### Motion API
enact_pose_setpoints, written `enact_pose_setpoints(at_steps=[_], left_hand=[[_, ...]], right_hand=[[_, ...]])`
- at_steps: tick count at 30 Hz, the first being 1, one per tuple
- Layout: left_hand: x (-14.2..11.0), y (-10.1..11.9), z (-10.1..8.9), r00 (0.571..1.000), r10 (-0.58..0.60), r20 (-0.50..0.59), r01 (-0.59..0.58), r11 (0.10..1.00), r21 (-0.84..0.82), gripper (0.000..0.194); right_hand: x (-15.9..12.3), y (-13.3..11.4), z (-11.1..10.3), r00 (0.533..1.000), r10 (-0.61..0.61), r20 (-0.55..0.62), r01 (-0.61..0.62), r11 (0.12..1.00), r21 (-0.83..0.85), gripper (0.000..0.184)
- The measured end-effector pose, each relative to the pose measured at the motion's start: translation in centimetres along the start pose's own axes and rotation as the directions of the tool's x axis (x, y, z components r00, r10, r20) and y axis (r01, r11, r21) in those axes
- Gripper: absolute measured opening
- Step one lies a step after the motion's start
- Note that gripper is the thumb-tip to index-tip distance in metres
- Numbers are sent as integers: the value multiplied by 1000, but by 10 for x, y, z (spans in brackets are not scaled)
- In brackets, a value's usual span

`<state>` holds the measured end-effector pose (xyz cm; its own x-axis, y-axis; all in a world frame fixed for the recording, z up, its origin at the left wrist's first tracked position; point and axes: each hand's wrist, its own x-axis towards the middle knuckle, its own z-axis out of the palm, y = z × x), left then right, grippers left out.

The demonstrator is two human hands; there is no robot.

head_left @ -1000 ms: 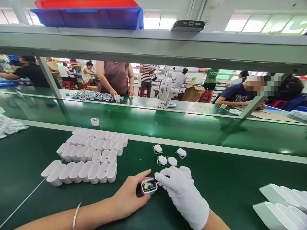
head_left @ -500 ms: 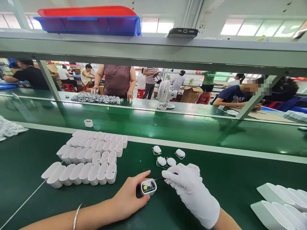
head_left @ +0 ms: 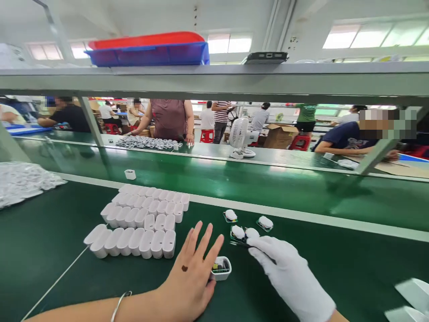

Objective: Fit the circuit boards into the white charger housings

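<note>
My bare left hand is spread with its fingers stretched toward the rows of housings. Beside its thumb and partly behind it stands a white plastic housing with a circuit board inside. My right hand, in a white glove, is closed around dark tweezers, tips pointing left. Just past the tips lie several small green circuit boards with white tops. To the left of my left hand, white housings stand in rows, open ends up.
A lone housing stands on the green belt beyond the bench. White parts are heaped at far left, more housings at far right. A shelf crosses above; a fan and co-workers are behind.
My left hand has let go of the housing, opening and reaching forward over its left side. The tweezers in my right hand have moved away from the housing toward the circuit boards. The view has shifted.
</note>
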<state>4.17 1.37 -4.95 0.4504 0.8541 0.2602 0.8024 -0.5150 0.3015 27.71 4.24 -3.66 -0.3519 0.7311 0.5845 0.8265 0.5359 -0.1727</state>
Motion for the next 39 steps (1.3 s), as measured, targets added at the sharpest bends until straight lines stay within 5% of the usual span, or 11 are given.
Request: enact_pose_setpoints(at_steps=[4, 9, 11, 15, 22, 24, 27, 29, 31, 34, 39], left_hand=[[-5, -11, -20, 995, -97, -26, 98, 861, 499, 59], [-3, -19, -21, 967, -244, -66, 212, 639, 740, 36], [0, -15, -20, 968, -247, -47, 189, 594, 782, 30], [4, -4, -17, 979, -204, -17, 147, 648, 748, 31], [7, 4, 1, 991, -95, -94, 132, 802, 582, 30], [8, 3, 4, 995, -53, -89, 95, 813, 575, 23], [8, 1, 7, 993, 14, -114, 47, 858, 511, 15], [8, -2, 10, 985, 65, -160, 11, 901, 435, 13], [8, -6, 15, 974, 111, -196, -37, 936, 349, 17], [8, -12, 19, 964, 151, -220, -93, 963, 252, 21], [8, -14, 21, 948, 202, -247, -141, 959, 246, 26]], right_hand=[[-6, 7, 11, 999, -47, 16, 47, 998, -50, 24], [-12, -32, 21, 998, -27, -64, 17, 987, -161, 25], [-15, -46, 25, 991, -133, 17, 134, 989, -62, 30], [-15, -58, 35, 966, -239, 101, 216, 957, 192, 33], [-1, -65, 36, 971, -44, 233, -67, 892, 447, 26], [1, -64, 29, 926, 149, 348, -347, 698, 626, 29], [5, -55, 16, 739, 350, 575, -647, 132, 751, 28], [10, -49, 7, 585, 442, 680, -650, -246, 719, 18], [15, -46, 0, 412, 518, 750, -574, -491, 655, 8], [21, -47, -7, 268, 539, 798, -516, -619, 591, 19], [23, -50, -9, 261, 504, 823, -534, -635, 558, 21]])
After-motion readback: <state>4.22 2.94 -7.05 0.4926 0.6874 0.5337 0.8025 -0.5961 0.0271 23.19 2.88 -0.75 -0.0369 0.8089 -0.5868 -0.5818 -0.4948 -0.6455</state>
